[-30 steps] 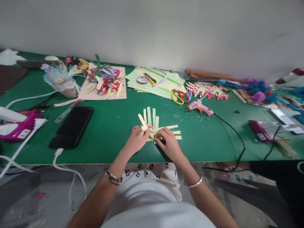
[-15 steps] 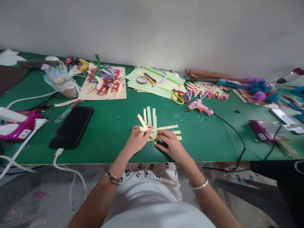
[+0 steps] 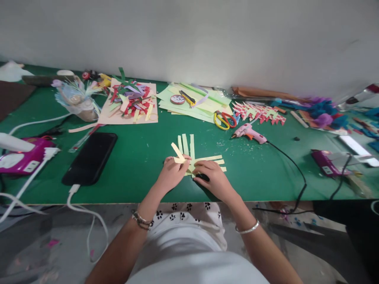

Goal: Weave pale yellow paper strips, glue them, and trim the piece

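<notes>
- Working on crossed paper strips (image 3: 192, 146), near the front of the green table (image 3: 142, 165).
- Pinching bent yellow strips (image 3: 179, 160) with the left hand (image 3: 171, 173).
- Curling the right hand (image 3: 212, 176) loosely at the crossing; can't tell if pinching any paper.
- Best to press softly, keeping rows straight and close.

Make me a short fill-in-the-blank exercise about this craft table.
The left hand and right hand touch pale green and yellow strips of ____.
The pink plastic glue gun lies to the strips' ____.
The rectangular black phone has a ____ cable plugged in.
The long, flat tabletop is ____.
Missing words: paper; right; white; green.
</notes>
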The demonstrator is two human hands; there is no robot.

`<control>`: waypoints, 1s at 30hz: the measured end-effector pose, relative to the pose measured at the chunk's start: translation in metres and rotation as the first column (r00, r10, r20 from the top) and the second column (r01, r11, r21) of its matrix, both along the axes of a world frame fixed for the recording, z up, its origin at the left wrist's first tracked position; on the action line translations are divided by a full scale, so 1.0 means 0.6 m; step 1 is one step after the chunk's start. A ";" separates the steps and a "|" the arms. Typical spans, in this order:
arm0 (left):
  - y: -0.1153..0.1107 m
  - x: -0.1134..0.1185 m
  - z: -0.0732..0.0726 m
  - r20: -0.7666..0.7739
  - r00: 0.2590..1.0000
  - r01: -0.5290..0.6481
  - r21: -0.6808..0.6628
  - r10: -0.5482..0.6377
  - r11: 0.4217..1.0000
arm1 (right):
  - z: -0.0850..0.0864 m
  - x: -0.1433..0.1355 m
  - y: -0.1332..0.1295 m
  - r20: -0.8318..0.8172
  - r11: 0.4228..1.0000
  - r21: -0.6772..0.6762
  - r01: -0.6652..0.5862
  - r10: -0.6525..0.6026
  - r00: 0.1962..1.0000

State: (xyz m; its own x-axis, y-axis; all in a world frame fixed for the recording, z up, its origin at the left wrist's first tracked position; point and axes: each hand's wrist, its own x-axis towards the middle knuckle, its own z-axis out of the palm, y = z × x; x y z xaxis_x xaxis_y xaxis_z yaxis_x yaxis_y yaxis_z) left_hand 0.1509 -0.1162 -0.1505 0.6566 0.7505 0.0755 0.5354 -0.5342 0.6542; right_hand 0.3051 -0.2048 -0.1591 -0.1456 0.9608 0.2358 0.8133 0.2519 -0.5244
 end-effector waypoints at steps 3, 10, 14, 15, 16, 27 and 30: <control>0.001 -0.002 0.001 0.030 0.998 0.062 -0.022 -0.062 0.998 | -0.001 0.001 -0.001 -0.007 1.000 -0.010 -0.004 0.004 1.000; -0.018 -0.030 0.000 0.025 0.990 0.137 0.040 -0.138 0.990 | -0.001 0.000 -0.002 -0.026 0.999 -0.037 0.037 -0.038 0.999; -0.019 -0.042 -0.010 -0.042 0.994 0.102 0.149 -0.096 0.984 | -0.002 0.001 -0.003 -0.037 0.999 -0.015 0.041 -0.041 0.998; -0.018 -0.043 -0.013 -0.067 0.994 0.099 0.182 -0.088 0.978 | -0.003 0.002 -0.003 -0.045 0.999 -0.006 0.039 -0.039 0.998; -0.016 -0.043 -0.016 -0.093 0.992 0.102 0.212 -0.084 0.972 | -0.004 0.002 -0.003 -0.054 0.999 -0.003 0.041 -0.041 0.998; -0.015 -0.041 -0.020 -0.183 0.980 0.121 0.257 -0.074 0.959 | -0.006 -0.003 -0.004 -0.101 0.998 0.016 0.056 -0.055 0.993; -0.015 -0.041 -0.021 -0.180 0.981 0.116 0.264 -0.069 0.958 | -0.003 -0.005 -0.004 -0.058 0.998 -0.011 0.056 -0.057 0.997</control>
